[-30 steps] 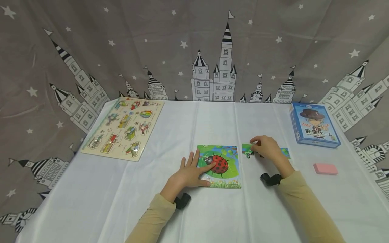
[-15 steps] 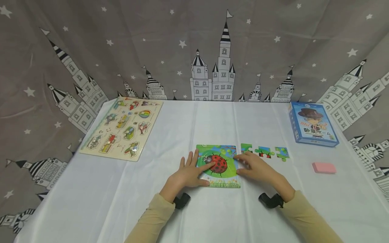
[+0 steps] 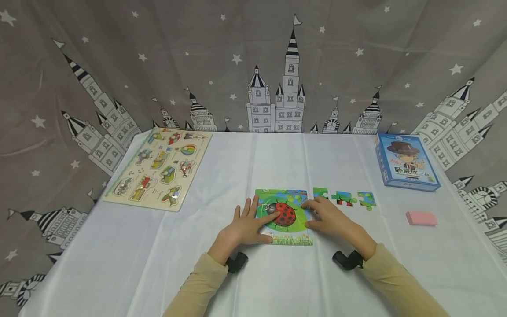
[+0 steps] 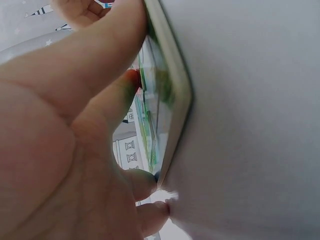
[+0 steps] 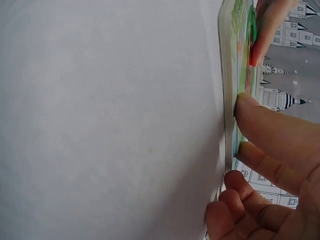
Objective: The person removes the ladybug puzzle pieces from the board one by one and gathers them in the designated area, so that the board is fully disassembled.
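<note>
A square ladybug jigsaw puzzle (image 3: 301, 237) lies flat in its thin board in the middle of the table. My left hand (image 3: 246, 228) rests spread over its left side, the index fingertip on the ladybug and the thumb at the lower edge. At the right edge is my right hand (image 3: 330, 216), its thumb and index fingertip touching the puzzle's surface apart from each other. In the right wrist view, the other fingers (image 5: 220, 217) bend beside the board's rim. Right of the puzzle lie 3 loose jigsaw pieces: one green (image 3: 320, 192), one in the middle (image 3: 343, 197), one blue-green (image 3: 367, 199).
A wooden peg puzzle board (image 3: 158, 169) with vehicle pictures lies at the back left. A blue game box (image 3: 408, 162) stands at the back right, with a pink block (image 3: 421, 218) in front of it. A white cloth (image 3: 130, 264) covers the table; behind hangs a castle-print curtain (image 3: 166, 53).
My right hand has moved left from the loose pieces to the ladybug puzzle's right edge, uncovering those pieces. My left hand has stayed on the puzzle.
</note>
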The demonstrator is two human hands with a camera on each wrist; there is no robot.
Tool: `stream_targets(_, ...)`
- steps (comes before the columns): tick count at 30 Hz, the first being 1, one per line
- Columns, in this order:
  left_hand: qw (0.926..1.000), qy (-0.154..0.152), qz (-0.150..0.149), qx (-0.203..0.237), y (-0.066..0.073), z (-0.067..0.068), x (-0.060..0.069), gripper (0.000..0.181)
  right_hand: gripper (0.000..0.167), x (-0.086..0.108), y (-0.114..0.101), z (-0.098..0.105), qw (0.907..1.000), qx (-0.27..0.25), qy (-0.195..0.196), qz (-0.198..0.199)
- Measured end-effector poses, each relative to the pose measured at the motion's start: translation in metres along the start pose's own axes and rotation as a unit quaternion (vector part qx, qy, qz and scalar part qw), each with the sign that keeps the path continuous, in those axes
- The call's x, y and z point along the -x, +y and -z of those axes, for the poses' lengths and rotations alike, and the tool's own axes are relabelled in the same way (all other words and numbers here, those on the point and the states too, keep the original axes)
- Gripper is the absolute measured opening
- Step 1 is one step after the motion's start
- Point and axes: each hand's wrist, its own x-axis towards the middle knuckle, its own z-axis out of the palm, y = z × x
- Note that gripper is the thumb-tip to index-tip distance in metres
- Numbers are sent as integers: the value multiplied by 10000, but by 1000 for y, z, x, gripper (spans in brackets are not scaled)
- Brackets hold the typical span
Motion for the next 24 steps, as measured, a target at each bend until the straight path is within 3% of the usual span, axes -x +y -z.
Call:
stream_targets(12,9999,53,23,-98,0,-2,-1,70,39,-2,-3,1,9989,-417,1,-228)
stream_targets(18,9999,57,15,-106,1,-1,-1,70,46,-2,-4,2,9987,-340,-29,-376)
stream_targets(24,9999,64,15,-80,1,-2,-1,70,43,-2,-5,1,9984,-502,13,-274)
